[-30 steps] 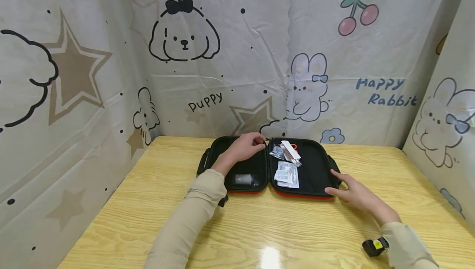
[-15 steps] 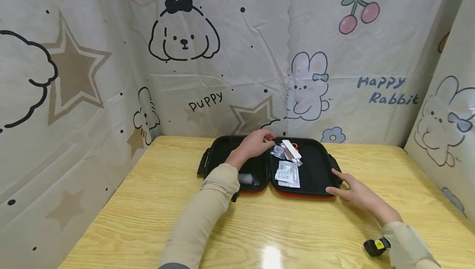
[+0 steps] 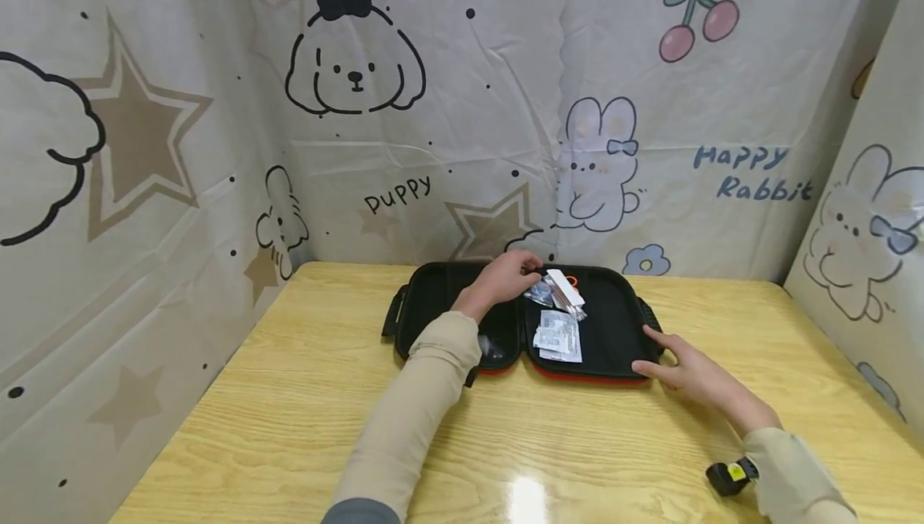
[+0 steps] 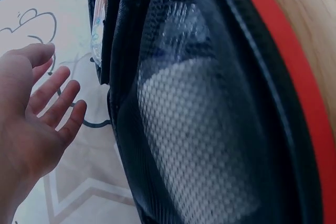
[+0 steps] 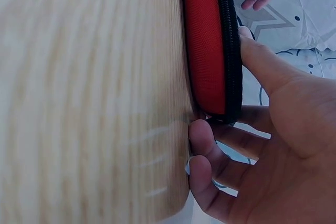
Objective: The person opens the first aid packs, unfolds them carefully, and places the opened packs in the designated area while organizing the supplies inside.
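While the right hand holds the case, the left hovers.

In the head view, the white roll inside the case is covered by the left sleeve; both that and the right sleeve are cut off by the bottom edge. Whether the clear packet is touched by the left grip cannot be told. The orange loop is partly hidden by a white strip. The print on the paper sachets is too small to be read. Some fingers of the right grip are hidden there. In both wrist views the case is cut off.
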Available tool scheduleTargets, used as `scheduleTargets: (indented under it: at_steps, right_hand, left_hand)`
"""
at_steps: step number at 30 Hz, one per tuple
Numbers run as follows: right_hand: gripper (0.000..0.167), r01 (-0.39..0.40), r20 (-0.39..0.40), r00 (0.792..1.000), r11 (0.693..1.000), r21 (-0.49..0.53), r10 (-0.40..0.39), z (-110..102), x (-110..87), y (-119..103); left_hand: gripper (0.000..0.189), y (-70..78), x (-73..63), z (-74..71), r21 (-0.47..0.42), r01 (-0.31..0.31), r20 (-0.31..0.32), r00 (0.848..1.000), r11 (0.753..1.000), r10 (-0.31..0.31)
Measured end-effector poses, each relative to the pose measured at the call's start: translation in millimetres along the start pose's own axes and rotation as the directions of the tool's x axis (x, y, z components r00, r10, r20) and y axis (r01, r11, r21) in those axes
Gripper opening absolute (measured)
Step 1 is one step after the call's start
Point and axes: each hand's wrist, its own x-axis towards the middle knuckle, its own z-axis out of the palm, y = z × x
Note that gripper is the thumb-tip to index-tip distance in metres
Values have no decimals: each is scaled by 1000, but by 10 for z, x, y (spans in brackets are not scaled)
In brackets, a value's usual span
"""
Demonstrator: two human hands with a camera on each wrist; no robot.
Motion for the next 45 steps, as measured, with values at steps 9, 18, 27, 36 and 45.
scheduleTargets:
  at_steps: [9,18,27,36,45]
  right_hand:
    - [92,-14,19,1000,999,50,13,19,-12,-7]
    - [91,-9,6,1000,999,33,8,-19,9,-48]
    - [90,6,-4,1000,1000,-18,-6,-52,-7,0]
    - [90,24,-23,999,999,-29,-24,3,13,-10]
    - [89,17,3,1000,1000,-10,-17,1,1,-7]
  left_hand:
    - [35,-17,56,120,30,4,21,1000,1000,-5]
    - [46,26,39,115,233,13,104,994,973,-38]
    - [35,-17,110,240,409,-48,116,993,911,0]
    - [28,-49,50,66,341,-98,25,995,935,95]
    - [31,-189,-98,-268,241,-64,4,998,968,65]
